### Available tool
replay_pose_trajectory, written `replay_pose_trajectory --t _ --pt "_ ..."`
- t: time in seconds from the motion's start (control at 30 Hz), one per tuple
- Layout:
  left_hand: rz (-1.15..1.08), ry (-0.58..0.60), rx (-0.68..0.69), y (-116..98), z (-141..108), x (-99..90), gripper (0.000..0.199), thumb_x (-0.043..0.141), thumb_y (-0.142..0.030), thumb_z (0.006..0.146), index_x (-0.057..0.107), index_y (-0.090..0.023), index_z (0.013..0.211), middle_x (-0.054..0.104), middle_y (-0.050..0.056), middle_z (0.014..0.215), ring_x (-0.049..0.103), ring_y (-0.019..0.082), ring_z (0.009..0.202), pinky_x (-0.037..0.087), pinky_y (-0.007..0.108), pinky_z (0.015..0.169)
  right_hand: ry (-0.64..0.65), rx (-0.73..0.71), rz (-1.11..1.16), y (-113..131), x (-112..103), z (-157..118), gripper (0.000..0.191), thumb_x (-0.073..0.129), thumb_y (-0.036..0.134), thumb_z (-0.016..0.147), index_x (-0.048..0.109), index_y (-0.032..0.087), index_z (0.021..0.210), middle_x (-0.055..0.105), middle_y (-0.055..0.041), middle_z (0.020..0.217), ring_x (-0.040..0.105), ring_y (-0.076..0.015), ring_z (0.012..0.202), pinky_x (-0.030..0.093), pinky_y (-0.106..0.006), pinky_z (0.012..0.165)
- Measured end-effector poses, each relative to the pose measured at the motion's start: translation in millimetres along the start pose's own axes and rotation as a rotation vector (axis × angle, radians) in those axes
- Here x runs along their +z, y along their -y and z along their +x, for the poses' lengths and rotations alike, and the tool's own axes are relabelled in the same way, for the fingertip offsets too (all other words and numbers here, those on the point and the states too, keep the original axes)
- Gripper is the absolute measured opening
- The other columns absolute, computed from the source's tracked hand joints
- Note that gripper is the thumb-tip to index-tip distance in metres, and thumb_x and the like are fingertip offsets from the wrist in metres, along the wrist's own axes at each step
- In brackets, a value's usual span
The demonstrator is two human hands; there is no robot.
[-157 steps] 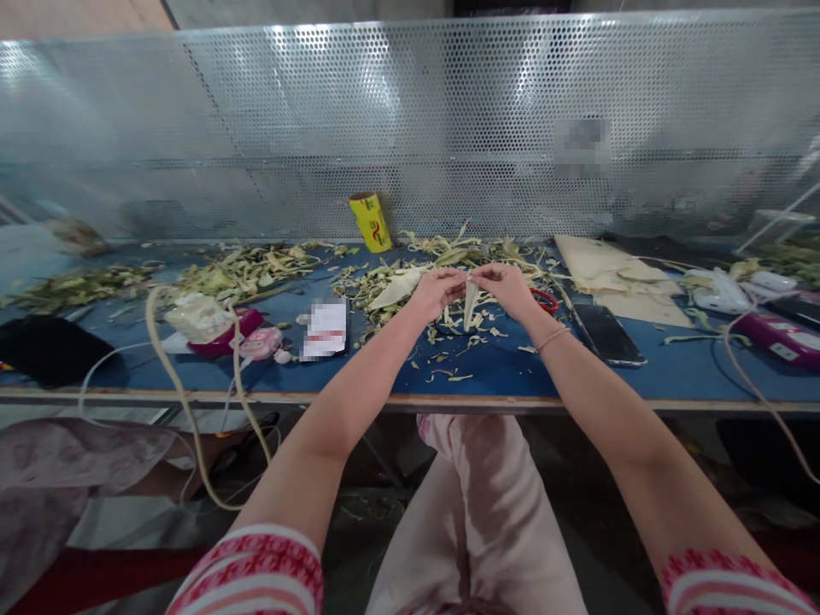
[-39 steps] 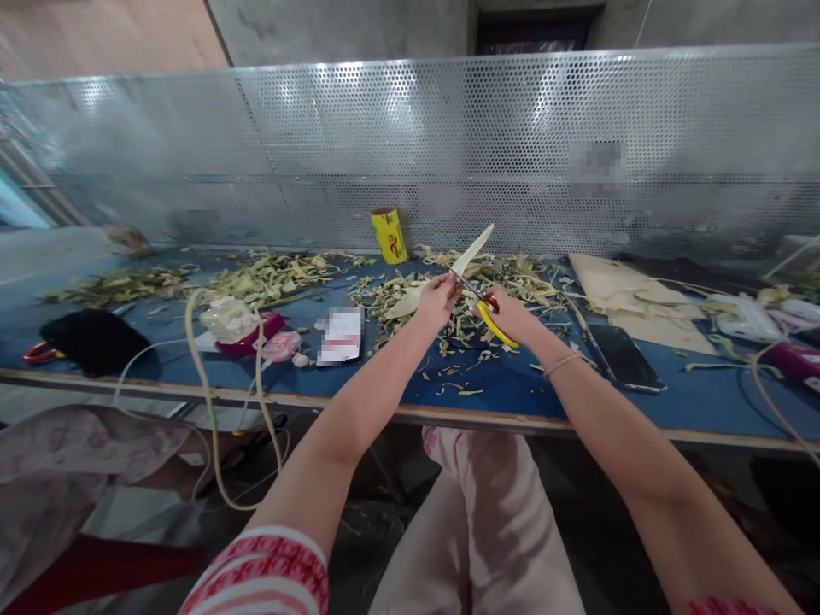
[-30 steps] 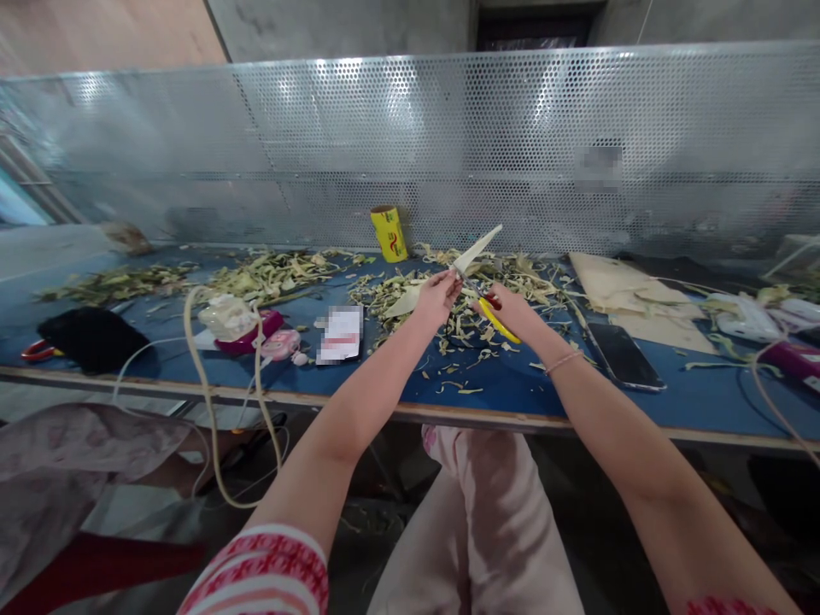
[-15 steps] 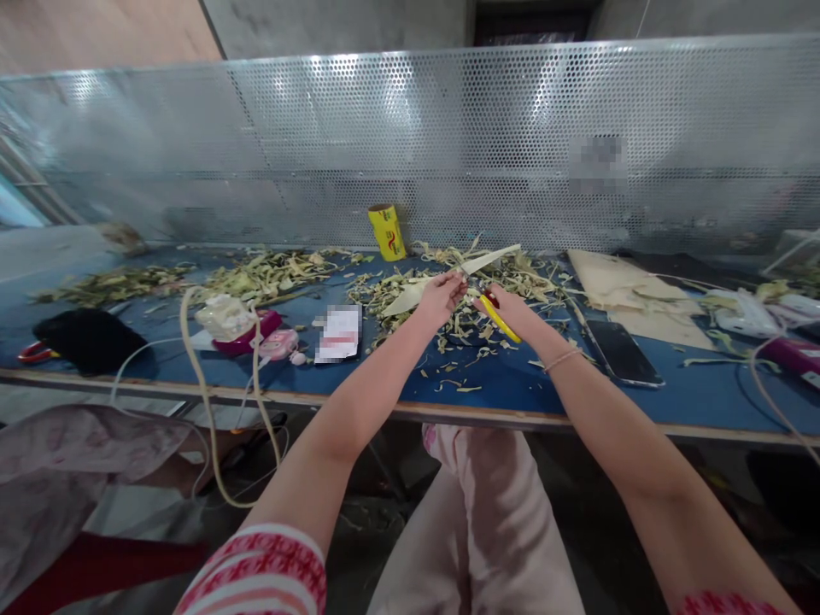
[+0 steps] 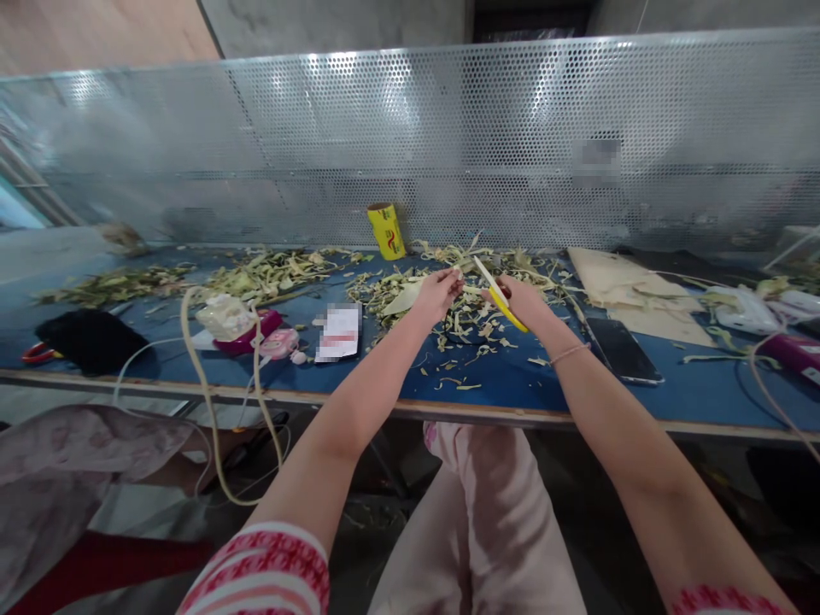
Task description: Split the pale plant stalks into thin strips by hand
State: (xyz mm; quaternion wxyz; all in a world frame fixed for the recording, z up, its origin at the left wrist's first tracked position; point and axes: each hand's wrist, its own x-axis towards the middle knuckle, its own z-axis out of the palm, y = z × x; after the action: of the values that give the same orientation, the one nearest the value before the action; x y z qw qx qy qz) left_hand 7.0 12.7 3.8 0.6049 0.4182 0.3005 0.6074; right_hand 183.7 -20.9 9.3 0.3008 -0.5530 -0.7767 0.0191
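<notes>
My left hand (image 5: 441, 295) is closed, its fingertips pinched on a pale dried leaf (image 5: 403, 299) whose broad part shows to the left of the hand. Closed around yellow-handled scissors (image 5: 509, 314), my right hand (image 5: 524, 301) is a short way to the right. A narrow pale leaf strip (image 5: 489, 278) slants up and left from the right fingers; whether they grip it I cannot tell. The scissor blades are mostly hidden. Both hands are above a heap of leaf scraps (image 5: 477, 329) on the blue tabletop (image 5: 384, 384).
Behind the heap stands a yellow tube (image 5: 387, 232) before a perforated metal panel (image 5: 410, 128). A phone (image 5: 624, 350) and brown cardboard (image 5: 634, 299) lie right. Left are a white printed packet (image 5: 339, 333), a looped cord (image 5: 203, 401), a black pouch (image 5: 90, 340) and another person's leg (image 5: 83, 453).
The pale strip that stretched up and right from my left hand is now apart from it, tilted by my right fingers. My right hand has moved slightly right with the scissors.
</notes>
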Motion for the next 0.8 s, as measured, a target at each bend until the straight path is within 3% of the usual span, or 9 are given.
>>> replay_pose_trajectory --t 0.27,0.47,0.63,0.8 --pt "0.28 -0.015 0.079 1.5 0.9 -4.9 0.011 0.058 -0.021 0.083 0.056 -0.013 0.076 0.062 0.001 0.072 0.059 0.009 0.07 0.048 0.026 0.078 0.086 -0.091 -0.071 -15.4 -14.5 -1.3 0.048 0.047 0.061 0.083 0.053 0.019 0.106 0.068 -0.0106 0.09 0.06 -0.022 0.074 0.04 -0.029 0.063" --pt "0.441 0.056 0.147 2.9 0.4 -4.8 0.01 0.056 -0.018 0.084 0.056 -0.013 0.075 0.066 0.004 0.074 0.06 0.011 0.068 0.051 0.03 0.078 0.135 -0.12 -0.18 -14.0 -18.7 -3.1 0.047 0.049 0.059 0.083 0.055 0.019 0.106 0.067 -0.013 0.101 0.062 -0.0244 0.082 0.04 -0.031 0.065" --pt "0.434 0.13 0.172 5.2 0.6 -8.0 0.011 0.054 -0.019 0.084 0.06 -0.013 0.077 0.063 0.002 0.07 0.057 0.01 0.066 0.051 0.027 0.073 0.163 -0.11 -0.207 -10.0 -21.2 -4.1 0.049 0.048 0.06 0.083 0.055 0.019 0.109 0.068 -0.0129 0.103 0.062 -0.0253 0.085 0.041 -0.032 0.068" --pt "0.374 0.118 0.125 3.6 -3.1 -4.1 0.012 0.055 -0.015 0.082 0.061 -0.012 0.072 0.061 0.001 0.066 0.056 0.008 0.06 0.048 0.025 0.069 0.176 -0.114 -0.154 -12.1 -20.3 -3.1 0.049 0.051 0.061 0.081 0.057 0.02 0.107 0.068 -0.0117 0.098 0.061 -0.0219 0.076 0.04 -0.029 0.063"
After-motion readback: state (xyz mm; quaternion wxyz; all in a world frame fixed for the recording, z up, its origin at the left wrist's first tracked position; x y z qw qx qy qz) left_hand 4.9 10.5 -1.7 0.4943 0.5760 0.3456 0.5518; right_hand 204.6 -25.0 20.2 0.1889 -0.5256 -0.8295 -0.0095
